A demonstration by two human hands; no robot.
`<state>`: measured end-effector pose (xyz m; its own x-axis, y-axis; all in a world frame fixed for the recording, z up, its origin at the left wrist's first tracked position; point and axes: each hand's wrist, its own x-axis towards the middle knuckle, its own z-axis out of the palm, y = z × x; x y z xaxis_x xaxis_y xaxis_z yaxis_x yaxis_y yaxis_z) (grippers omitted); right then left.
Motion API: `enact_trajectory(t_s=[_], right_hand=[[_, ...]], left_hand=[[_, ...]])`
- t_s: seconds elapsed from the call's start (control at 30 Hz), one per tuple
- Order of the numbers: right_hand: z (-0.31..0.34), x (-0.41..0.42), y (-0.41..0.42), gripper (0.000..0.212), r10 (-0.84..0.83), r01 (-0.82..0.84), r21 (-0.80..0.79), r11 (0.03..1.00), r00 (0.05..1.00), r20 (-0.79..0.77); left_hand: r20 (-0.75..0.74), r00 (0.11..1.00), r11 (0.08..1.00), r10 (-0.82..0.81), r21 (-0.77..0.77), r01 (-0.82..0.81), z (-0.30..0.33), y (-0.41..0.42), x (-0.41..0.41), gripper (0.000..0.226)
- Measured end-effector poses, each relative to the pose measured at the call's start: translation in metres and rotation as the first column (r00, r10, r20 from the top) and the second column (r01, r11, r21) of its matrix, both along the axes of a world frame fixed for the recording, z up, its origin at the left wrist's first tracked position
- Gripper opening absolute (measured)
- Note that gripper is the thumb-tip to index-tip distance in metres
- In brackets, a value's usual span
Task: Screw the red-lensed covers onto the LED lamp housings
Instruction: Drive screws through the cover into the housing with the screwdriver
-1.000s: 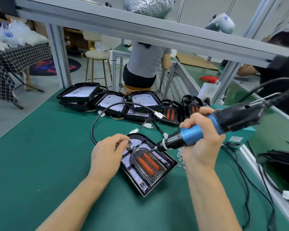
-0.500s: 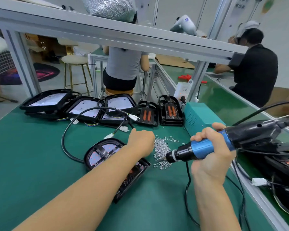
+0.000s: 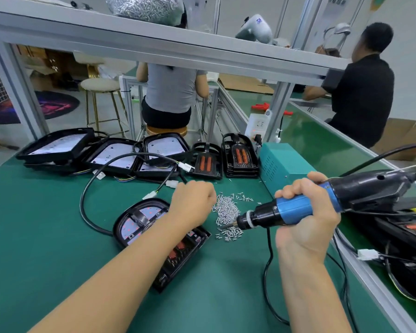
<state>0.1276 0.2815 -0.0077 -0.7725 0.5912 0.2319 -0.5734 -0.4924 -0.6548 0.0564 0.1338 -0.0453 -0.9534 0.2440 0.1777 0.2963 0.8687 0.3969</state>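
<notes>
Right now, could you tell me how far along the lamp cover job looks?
Partly done, it seems. Lamps with red lenses lie at the right edge, possibly finished. In hand: one lamp sits under the left forearm, the left hand reaches the loose screws, and the right hand grips the electric screwdriver. Left: open housings and two loose covers wait at the back.

The left forearm point(image 3: 139, 258) hides much of the lamp housing point(image 3: 139, 222) — left hand's point(image 3: 192, 200) fingertips unseen.
</notes>
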Motion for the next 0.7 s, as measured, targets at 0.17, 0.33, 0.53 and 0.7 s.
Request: enact_trajectory(t_s=[0.17, 0.33, 0.53, 0.7], right_hand=[[0.006, 0.003, 0.000, 0.017, 0.086, -0.086, -0.118, 0.989, 0.996, -0.012], [0.017, 0.009, -0.014, 0.015, 0.166, -0.172, -0.165, 0.971, 0.985, -0.054], [0.023, 0.018, -0.038, 0.011, 0.262, -0.271, -0.138, 0.953, 0.962, -0.079], [0.024, 0.020, -0.050, 0.012, 0.273, -0.281, -0.108, 0.954, 0.959, -0.076]], left_hand=[[0.194, 0.981, 0.631, -0.008, 0.762, -0.146, -0.005, -0.040, 0.060, 0.015], [0.320, 0.942, 0.399, -0.104, 0.881, -0.255, -0.012, -0.061, 0.094, 0.014], [0.272, 0.953, 0.287, -0.135, 0.931, -0.225, -0.006, -0.072, 0.112, 0.018], [0.267, 0.953, 0.286, -0.142, 0.933, -0.218, -0.008, -0.080, 0.117, 0.012]])
